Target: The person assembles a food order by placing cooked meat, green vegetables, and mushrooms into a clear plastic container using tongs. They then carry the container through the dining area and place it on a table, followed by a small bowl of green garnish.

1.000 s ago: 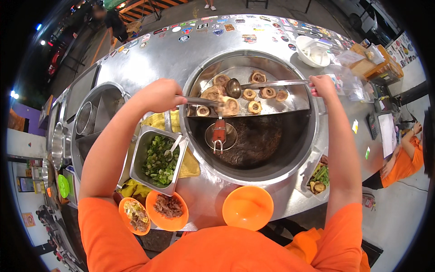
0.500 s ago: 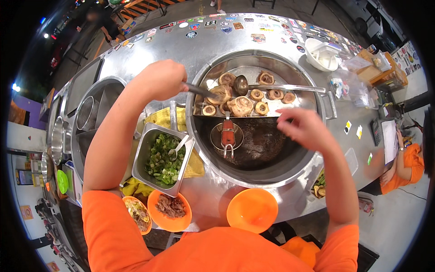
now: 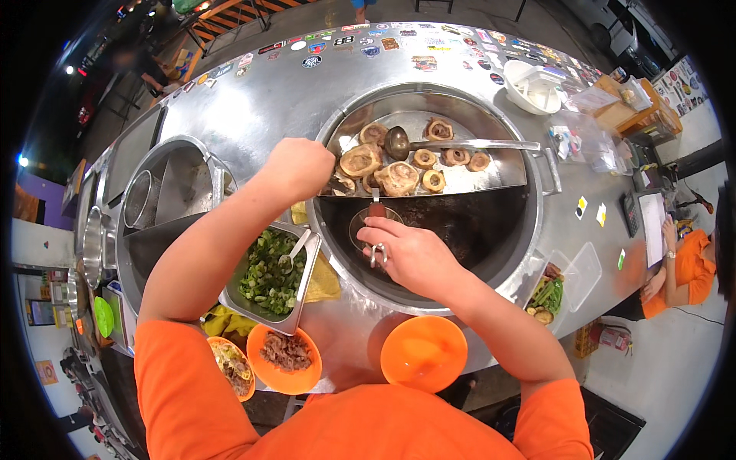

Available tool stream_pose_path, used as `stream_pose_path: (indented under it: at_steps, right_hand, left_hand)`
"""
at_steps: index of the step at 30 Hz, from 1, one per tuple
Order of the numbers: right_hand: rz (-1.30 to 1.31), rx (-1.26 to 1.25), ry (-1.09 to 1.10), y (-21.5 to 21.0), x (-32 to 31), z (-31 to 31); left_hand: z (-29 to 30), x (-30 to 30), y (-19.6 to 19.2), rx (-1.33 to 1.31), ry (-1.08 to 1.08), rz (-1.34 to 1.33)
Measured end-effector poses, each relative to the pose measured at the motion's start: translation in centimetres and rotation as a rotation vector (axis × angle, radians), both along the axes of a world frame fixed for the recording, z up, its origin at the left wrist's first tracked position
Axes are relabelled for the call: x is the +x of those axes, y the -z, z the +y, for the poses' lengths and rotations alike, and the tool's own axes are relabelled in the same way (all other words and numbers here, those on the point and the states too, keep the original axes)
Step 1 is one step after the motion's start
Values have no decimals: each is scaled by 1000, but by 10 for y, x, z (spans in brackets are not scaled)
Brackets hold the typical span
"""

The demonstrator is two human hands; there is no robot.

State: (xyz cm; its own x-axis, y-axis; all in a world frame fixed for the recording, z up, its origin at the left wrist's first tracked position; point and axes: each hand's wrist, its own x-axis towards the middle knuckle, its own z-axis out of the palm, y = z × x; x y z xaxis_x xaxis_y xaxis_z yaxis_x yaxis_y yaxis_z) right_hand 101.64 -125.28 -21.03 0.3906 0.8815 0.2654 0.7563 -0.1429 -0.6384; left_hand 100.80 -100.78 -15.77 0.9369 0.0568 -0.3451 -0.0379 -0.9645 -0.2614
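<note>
My left hand (image 3: 300, 170) is closed above the left rim of the large round pot (image 3: 529, 253), with a dark slender utensil (image 3: 338, 185) in its grip; the utensil's kind I cannot make out. Cut bones with meat, among them a large bone piece (image 3: 399, 179), lie in the pot's far metal compartment. A ladle (image 3: 475, 145) rests across them with its handle over the right rim. My right hand (image 3: 410, 257) is closed around the brown handle (image 3: 376, 209) of a mesh strainer at the pot's divider. The strainer's basket is mostly hidden under my fingers; dark broth fills the near side.
A metal pan of chopped greens (image 3: 268, 280) with a spoon stands left of the pot. Near me are an orange bowl of meat (image 3: 287, 360) and an orange bowl (image 3: 424, 354). A divided pot (image 3: 172, 192) sits further left. Another person's arm (image 3: 668, 257) is at far right.
My right hand has come left from over the pot's right side onto the strainer handle. My left hand has moved down and slightly right, bringing the dark utensil lower, away from the bone.
</note>
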Motion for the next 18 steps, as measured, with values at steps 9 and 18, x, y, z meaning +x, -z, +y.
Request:
stream_pose_path:
  at_steps: [9, 18]
  right_hand:
    - [5, 170, 172, -6, 12, -24]
    - [138, 292, 427, -16, 25, -48]
  left_hand:
    - [57, 9, -45, -239, -191, 136]
    - [130, 6, -69, -954, -493, 291]
